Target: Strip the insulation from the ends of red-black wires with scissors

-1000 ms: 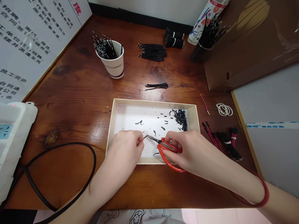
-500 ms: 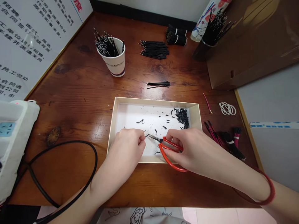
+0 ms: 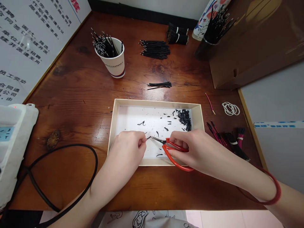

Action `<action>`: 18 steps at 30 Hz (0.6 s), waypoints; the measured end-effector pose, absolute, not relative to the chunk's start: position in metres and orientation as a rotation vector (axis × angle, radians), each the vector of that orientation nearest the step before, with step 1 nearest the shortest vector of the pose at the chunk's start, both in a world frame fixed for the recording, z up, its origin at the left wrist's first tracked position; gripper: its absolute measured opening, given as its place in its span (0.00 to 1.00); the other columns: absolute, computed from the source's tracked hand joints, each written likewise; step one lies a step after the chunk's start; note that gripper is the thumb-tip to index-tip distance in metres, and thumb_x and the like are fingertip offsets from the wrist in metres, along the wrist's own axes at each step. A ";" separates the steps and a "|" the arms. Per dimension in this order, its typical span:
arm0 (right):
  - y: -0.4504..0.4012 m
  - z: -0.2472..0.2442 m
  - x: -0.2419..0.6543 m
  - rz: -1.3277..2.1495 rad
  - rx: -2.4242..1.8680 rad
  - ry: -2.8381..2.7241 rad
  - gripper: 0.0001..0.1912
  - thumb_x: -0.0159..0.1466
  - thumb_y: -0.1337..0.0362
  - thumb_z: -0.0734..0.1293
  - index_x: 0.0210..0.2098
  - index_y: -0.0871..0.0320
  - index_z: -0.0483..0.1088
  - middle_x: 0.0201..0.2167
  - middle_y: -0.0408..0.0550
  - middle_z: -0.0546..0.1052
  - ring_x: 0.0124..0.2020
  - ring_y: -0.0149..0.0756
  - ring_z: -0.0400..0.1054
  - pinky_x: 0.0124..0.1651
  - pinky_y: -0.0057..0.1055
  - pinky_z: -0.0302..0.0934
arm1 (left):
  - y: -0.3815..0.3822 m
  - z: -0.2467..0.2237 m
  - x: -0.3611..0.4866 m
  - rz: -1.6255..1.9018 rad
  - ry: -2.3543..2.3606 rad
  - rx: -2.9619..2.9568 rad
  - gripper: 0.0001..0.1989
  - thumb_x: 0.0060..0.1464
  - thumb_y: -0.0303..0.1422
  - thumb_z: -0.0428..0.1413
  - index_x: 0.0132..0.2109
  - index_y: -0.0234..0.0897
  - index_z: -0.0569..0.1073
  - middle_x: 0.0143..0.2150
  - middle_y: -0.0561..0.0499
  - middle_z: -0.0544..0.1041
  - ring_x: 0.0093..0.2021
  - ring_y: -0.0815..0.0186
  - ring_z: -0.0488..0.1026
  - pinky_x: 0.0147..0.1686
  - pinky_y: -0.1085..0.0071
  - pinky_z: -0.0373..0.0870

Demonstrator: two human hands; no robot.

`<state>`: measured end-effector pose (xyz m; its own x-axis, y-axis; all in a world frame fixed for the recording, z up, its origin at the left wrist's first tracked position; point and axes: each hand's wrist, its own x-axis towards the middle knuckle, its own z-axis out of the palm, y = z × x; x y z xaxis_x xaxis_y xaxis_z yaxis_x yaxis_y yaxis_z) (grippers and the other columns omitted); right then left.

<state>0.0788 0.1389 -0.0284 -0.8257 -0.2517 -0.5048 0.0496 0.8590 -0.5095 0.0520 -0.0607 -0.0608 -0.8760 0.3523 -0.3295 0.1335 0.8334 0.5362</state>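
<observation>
Over the left part of a shallow cream box point(image 3: 156, 102), my left hand point(image 3: 130, 144) pinches a short black wire point(image 3: 148, 137) between thumb and finger. Most of that wire is hidden by the hand. My right hand point(image 3: 187, 145) is closed around the red handles of a pair of scissors point(image 3: 177, 161). The scissor tips point left and meet the wire's free end. Black clippings point(image 3: 184, 118) are heaped in the box's far right corner, and loose bits lie scattered over its white floor.
Beyond the box lie a small row of black wires point(image 3: 159, 85) and a larger pile point(image 3: 155, 49). A paper cup point(image 3: 116, 65) of wires stands back left. White rubber bands point(image 3: 230, 108) and bundled wires point(image 3: 235, 145) lie right. A black cable point(image 3: 96, 161) loops at left, a carton point(image 3: 256, 47) stands right.
The scissors have turned slightly, and their tips now sit at the end of the wire, which shows a little more beyond my left fingers. The whole view has shifted slightly.
</observation>
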 end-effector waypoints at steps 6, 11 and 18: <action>0.150 -0.021 0.084 -0.816 -0.122 2.416 0.17 0.64 0.60 0.66 0.22 0.56 0.59 0.15 0.36 0.57 0.18 0.26 0.47 0.20 0.27 0.40 | -0.063 -0.058 0.054 0.859 2.553 0.301 0.07 0.53 0.29 0.58 0.34 0.41 0.81 0.22 0.54 0.77 0.22 0.67 0.69 0.25 0.72 0.61; 0.162 -0.006 0.090 -0.955 -0.137 2.384 0.13 0.65 0.58 0.65 0.26 0.56 0.67 0.15 0.36 0.63 0.18 0.26 0.52 0.20 0.25 0.45 | -0.067 -0.054 0.055 1.161 2.400 0.263 0.07 0.55 0.37 0.59 0.33 0.44 0.82 0.27 0.55 0.80 0.24 0.68 0.71 0.27 0.72 0.66; 0.152 -0.018 0.091 -0.830 -0.001 2.749 0.09 0.63 0.60 0.68 0.30 0.58 0.71 0.20 0.41 0.71 0.21 0.29 0.60 0.24 0.27 0.52 | -0.065 -0.044 0.053 1.532 2.250 0.042 0.07 0.48 0.38 0.64 0.29 0.38 0.81 0.29 0.52 0.82 0.19 0.71 0.69 0.19 0.76 0.65</action>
